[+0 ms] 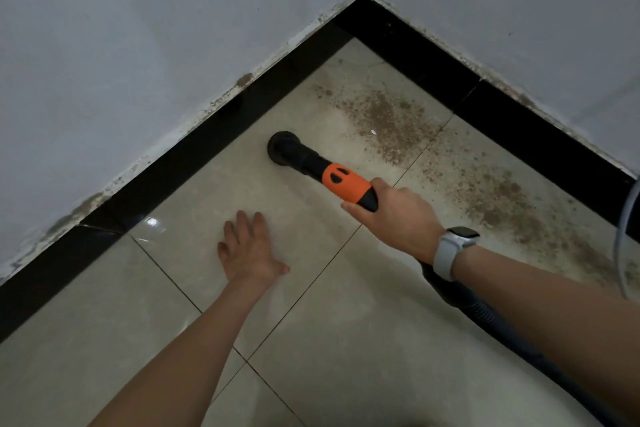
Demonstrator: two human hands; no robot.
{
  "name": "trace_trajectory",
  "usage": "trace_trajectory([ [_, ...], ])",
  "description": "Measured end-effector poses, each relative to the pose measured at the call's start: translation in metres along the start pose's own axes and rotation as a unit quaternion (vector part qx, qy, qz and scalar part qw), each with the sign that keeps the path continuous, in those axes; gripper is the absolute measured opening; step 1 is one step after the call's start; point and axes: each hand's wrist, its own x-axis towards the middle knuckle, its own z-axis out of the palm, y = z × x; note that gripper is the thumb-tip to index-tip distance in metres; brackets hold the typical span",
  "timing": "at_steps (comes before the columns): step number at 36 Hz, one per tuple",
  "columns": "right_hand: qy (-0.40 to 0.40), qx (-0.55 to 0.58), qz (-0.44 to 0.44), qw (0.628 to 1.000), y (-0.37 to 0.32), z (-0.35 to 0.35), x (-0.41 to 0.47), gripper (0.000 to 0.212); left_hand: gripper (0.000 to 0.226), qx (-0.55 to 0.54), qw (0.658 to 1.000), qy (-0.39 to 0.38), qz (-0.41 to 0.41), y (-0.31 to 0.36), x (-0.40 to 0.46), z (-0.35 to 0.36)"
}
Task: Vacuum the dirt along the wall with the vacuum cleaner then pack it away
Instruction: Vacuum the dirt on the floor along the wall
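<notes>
Orange-black vacuum nozzle point(313, 163) gripped by right hand point(398, 215); hose point(491, 319) part-hidden under forearm; left hand point(247, 250) flat, fingers spread.

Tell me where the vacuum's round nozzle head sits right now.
In the head view, the round nozzle head rests on the floor tile near the left wall's black skirting, left of the dirt patch.

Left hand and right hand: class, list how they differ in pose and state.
The left hand lies flat and open on the floor tile, holding nothing; the right hand grips the vacuum handle. The right wrist bears a watch; the left wrist is bare. Both reach forward toward the corner.
</notes>
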Motion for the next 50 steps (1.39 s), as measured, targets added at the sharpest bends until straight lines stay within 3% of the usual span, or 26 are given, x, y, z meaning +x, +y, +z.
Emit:
trace_trajectory([
  [8,0.028,0.057,0.021,0.998,-0.004,-0.013,0.045,0.044,0.114,-0.008,1.000,0.002,0.006,-0.003,0.001,0.002],
  [14,-0.001,0.135,0.042,0.990,0.001,-0.017,0.038,0.041,0.111,-0.010,1.000,0.010,0.012,-0.005,0.000,0.004],
  [21,-0.044,0.048,0.005,0.998,0.015,0.004,-0.014,0.044,0.111,-0.002,1.000,0.006,0.007,-0.003,0.000,0.004],
  [32,-0.020,0.053,0.061,0.997,0.064,-0.011,-0.047,0.044,0.111,-0.007,1.000,0.006,0.001,-0.007,-0.002,0.006],
  [37,-0.081,-0.052,-0.017,0.995,0.061,0.002,-0.095,0.047,0.084,-0.085,0.993,0.080,0.008,-0.016,-0.019,0.020],
  [42,-0.139,-0.061,-0.089,0.984,0.043,0.021,-0.128,0.048,0.054,-0.206,0.958,0.189,-0.063,-0.045,-0.042,0.041],
  [46,-0.165,-0.063,-0.145,0.974,0.025,0.035,-0.134,0.050,0.047,-0.233,0.938,0.215,-0.139,-0.079,-0.049,0.044],
  [50,-0.181,-0.061,-0.166,0.968,0.011,0.040,-0.133,0.049,0.047,-0.232,0.936,0.216,-0.152,-0.098,-0.053,0.043],
])
